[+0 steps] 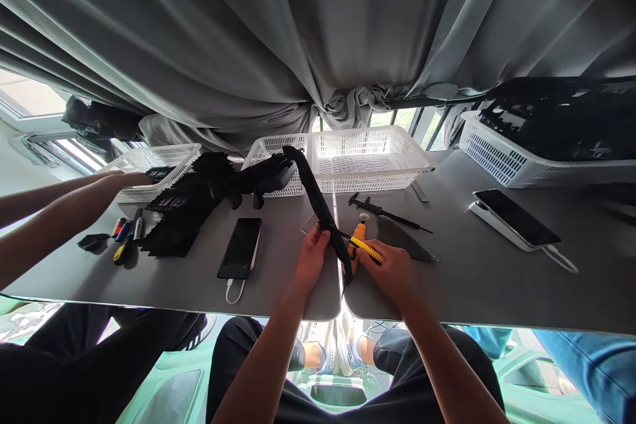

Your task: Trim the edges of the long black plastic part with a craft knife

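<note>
Head view: your left hand point(311, 257) gripped a long black stiff plastic strip point(318, 202) near its lower end; your right hand point(392, 271) clenched a yellow-handled tool point(366, 248). Strip looked light, rigid.

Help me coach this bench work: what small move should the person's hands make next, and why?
Probably ease the yellow-handled tool closer to the long black part's lower end: the right hand holds the tool with its tip pointing there, and the left hand grips the part just above, steadying it.

Long black plastic strip point(318, 202) slants upward; yellow-handled tool point(366, 249) touches its lower end.
</note>
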`<state>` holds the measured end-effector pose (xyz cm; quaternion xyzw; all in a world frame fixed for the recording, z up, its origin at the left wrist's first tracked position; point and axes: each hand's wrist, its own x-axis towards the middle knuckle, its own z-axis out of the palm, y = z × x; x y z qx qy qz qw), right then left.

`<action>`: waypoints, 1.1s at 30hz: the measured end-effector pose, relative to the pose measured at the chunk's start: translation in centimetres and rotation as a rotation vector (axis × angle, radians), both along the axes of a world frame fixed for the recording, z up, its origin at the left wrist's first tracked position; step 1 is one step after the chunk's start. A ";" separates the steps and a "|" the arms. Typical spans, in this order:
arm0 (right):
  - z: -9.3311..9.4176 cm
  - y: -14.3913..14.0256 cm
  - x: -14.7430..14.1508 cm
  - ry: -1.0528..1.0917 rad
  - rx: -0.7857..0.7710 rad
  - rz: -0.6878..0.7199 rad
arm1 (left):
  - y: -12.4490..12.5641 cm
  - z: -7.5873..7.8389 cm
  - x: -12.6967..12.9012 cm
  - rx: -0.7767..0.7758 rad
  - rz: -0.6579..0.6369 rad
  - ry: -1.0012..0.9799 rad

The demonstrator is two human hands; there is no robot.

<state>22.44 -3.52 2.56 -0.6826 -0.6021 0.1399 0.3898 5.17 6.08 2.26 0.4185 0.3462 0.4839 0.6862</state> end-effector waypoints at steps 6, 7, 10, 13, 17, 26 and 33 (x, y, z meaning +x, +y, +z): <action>-0.2 0.1 0.1 0.005 0.013 -0.033 | 0.1 -0.3 0.0 0.008 -0.006 -0.002; -0.3 0.1 0.1 0.001 0.012 -0.035 | 0.2 -0.4 0.0 0.022 -0.013 0.000; -0.4 0.1 0.0 -0.006 0.009 -0.025 | 0.2 -0.7 0.0 0.049 -0.025 0.005; -0.5 0.1 -0.1 -0.036 0.010 -0.025 | 0.2 -0.9 0.0 0.043 -0.024 0.011; -0.7 0.0 -0.4 -0.077 0.026 -0.028 | 0.2 -0.7 -0.1 0.037 -0.016 0.021; -0.8 0.1 -0.6 -0.070 0.040 -0.035 | 0.0 -0.4 -0.1 0.063 -0.032 0.036; -0.6 0.0 -0.6 -0.034 0.030 0.025 | 0.2 -0.8 -0.3 0.094 -0.037 0.061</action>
